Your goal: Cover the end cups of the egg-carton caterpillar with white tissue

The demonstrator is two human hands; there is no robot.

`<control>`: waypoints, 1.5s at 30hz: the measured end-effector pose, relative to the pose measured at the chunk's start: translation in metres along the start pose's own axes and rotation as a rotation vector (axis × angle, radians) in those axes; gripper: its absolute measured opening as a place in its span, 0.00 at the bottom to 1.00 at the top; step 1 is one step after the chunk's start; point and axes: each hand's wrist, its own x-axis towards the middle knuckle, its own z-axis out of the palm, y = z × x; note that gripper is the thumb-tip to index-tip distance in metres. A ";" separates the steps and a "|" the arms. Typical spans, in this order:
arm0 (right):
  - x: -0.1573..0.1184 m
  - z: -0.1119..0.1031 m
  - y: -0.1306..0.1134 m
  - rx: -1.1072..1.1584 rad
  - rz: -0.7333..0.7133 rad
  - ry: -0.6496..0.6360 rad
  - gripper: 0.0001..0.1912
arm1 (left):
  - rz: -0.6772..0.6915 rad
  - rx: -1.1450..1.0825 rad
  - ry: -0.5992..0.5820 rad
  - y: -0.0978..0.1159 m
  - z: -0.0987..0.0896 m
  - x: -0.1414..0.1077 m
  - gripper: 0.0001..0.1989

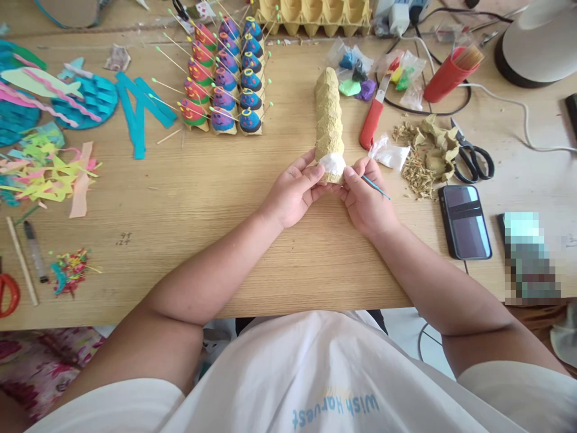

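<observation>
Tan pulp, coarse and dry, forms the carton (329, 114) — a single row of rounded bumps; smooth white clay (332, 163) covers one near its close end. Left hand (291, 189): thumb and fingers gripping the left edge. Right hand (369, 195): fingers curled on the right edge, a thin blue stick (377, 187) tucked in — exact hold hidden. The carton lies between both hands, the clay between the thumb tips.
</observation>
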 end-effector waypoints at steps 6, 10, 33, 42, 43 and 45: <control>0.005 -0.006 -0.003 -0.051 -0.036 -0.029 0.23 | 0.078 0.078 -0.037 -0.005 -0.006 0.003 0.47; 0.008 -0.012 -0.002 -0.207 -0.128 -0.058 0.24 | 0.233 0.267 0.032 -0.012 -0.014 0.008 0.44; 0.033 -0.066 -0.019 -1.563 -0.350 0.327 0.12 | 0.918 1.479 0.246 -0.020 -0.037 0.014 0.25; 0.047 -0.079 -0.016 -1.513 -0.344 0.384 0.13 | 1.025 1.395 0.241 -0.020 -0.030 0.012 0.17; 0.045 -0.077 -0.018 -1.486 -0.367 0.355 0.14 | 1.041 1.393 0.224 -0.019 -0.029 0.011 0.15; 0.040 -0.070 -0.020 -1.442 -0.450 0.251 0.16 | 1.061 1.381 0.200 -0.017 -0.027 0.010 0.14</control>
